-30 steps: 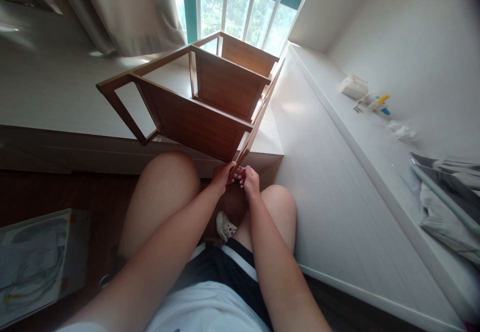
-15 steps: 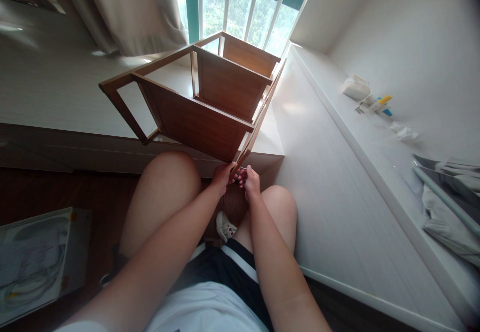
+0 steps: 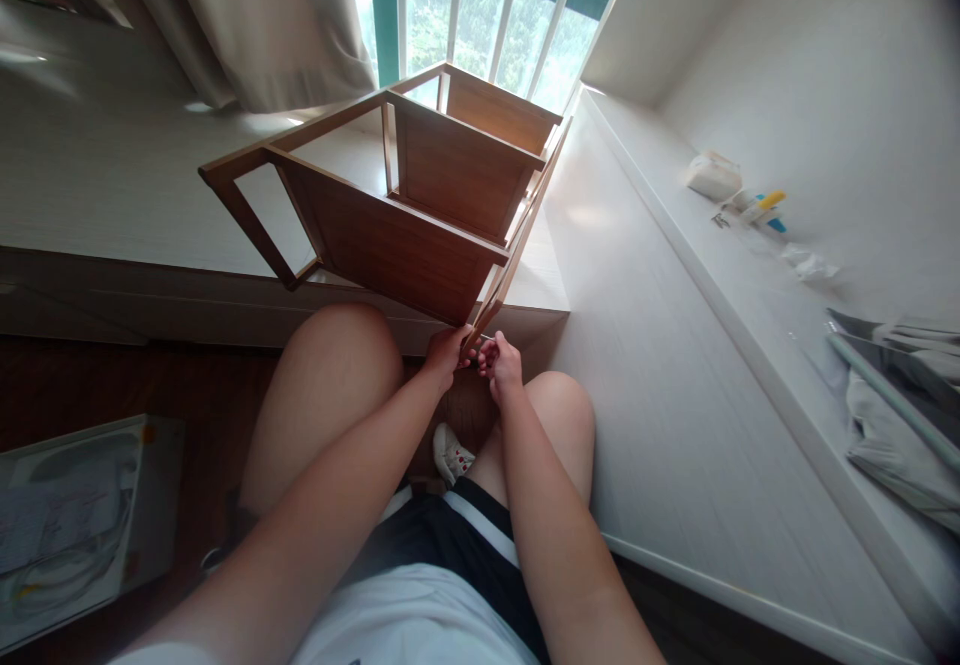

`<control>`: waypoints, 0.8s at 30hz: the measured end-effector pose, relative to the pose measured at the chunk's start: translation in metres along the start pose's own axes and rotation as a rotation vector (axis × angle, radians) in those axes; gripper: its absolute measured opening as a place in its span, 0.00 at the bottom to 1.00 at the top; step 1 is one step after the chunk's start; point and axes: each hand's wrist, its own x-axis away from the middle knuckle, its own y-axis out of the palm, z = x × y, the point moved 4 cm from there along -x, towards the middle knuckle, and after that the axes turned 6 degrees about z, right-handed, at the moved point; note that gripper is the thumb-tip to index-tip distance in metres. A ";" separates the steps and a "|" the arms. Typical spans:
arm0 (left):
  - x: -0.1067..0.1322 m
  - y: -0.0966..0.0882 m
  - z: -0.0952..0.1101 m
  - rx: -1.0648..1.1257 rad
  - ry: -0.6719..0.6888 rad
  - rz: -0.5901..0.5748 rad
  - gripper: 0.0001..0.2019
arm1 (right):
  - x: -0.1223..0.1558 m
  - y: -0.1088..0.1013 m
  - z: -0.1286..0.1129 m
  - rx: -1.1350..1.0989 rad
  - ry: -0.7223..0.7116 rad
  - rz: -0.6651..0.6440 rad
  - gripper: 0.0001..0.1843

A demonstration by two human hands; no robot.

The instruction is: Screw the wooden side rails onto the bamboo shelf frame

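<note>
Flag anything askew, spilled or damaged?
The wooden shelf unit lies tipped over on the window ledge, its shelves on edge, one corner jutting past the front into the left hand; odd, since shelves normally sit level. No visible spill or damage.

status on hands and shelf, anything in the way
Left hand gripping shelf at near corner. Right hand alongside, pinching thin piece, unclear what. Shelf overhangs ledge. Knees flank both hands.

Bright barred window (image 3: 480,20), beige curtain (image 3: 262,30), white wall (image 3: 817,85), dark reddish-brown floor (image 3: 214,385).
</note>
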 end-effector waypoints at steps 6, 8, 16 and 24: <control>-0.002 -0.001 -0.002 0.006 -0.002 -0.001 0.13 | 0.000 0.000 0.001 -0.009 0.016 -0.010 0.24; -0.002 -0.001 -0.002 0.007 0.000 -0.001 0.13 | 0.000 -0.001 0.001 -0.006 0.015 -0.011 0.25; -0.003 0.000 -0.002 0.006 0.002 0.004 0.14 | -0.004 -0.003 0.004 0.043 -0.033 0.021 0.24; -0.002 0.000 -0.001 -0.005 0.003 0.001 0.13 | -0.004 -0.008 -0.007 0.113 -0.115 0.077 0.23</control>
